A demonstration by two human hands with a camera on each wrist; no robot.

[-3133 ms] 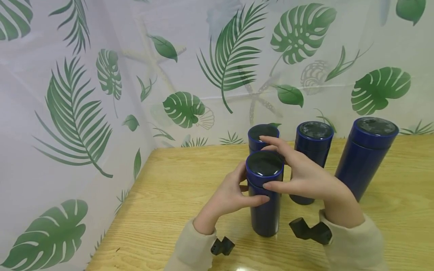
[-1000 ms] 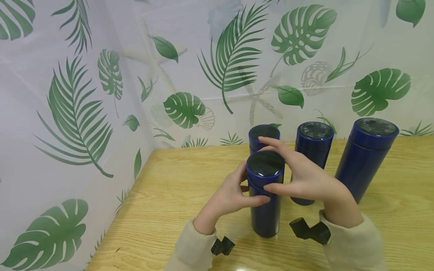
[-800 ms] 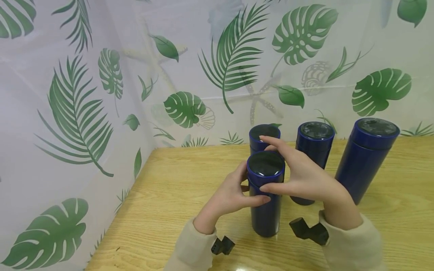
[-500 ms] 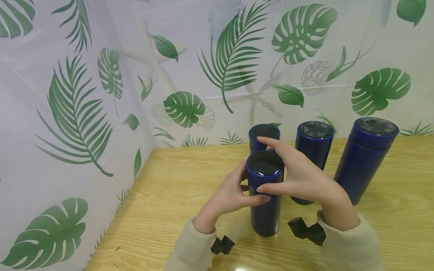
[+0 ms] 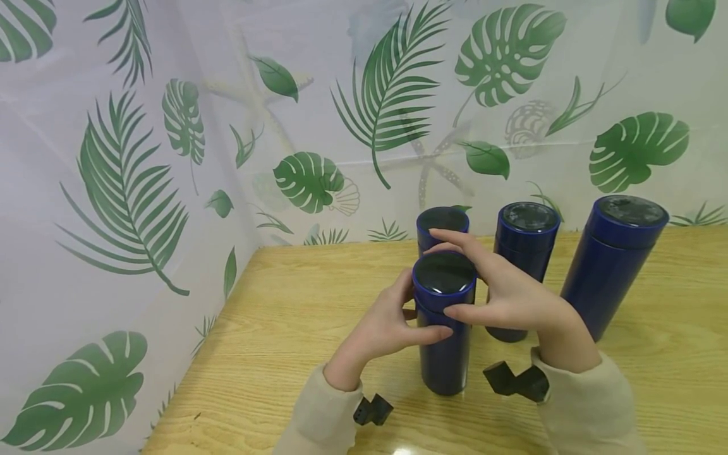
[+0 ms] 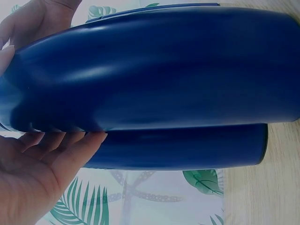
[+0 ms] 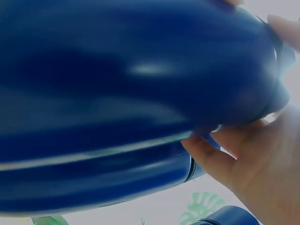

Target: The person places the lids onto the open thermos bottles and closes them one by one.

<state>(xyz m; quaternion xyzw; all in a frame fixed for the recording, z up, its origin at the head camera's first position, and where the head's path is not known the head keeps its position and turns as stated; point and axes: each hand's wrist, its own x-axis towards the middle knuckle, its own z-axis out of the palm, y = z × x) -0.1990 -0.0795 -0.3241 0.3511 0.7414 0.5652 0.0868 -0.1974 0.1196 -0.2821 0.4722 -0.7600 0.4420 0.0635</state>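
Note:
A dark blue thermos (image 5: 445,360) with a glossy black-topped lid (image 5: 443,273) stands upright on the table. Around its upper body my left hand (image 5: 378,325) grips, thumb in front and fingers on the far side. My right hand (image 5: 512,294) holds the lid from the right, its thumb near the seam; the fingertips behind are partly hidden. In the left wrist view the thermos body (image 6: 159,70) fills the upper part, above the left fingers (image 6: 70,154). In the right wrist view the right fingers (image 7: 211,157) bend around the lid end.
A second blue thermos (image 5: 440,219) stands close behind the held one. Two more stand to the right: a nearer thermos (image 5: 526,243) and a larger-looking thermos (image 5: 611,272). The wooden table (image 5: 273,354) meets a leaf-patterned cloth (image 5: 227,145) behind and at left.
My right thumb has slid left across the thermos front and then back right near the lid seam, while the right wrist turned slightly. The left hand and the thermos stay in place.

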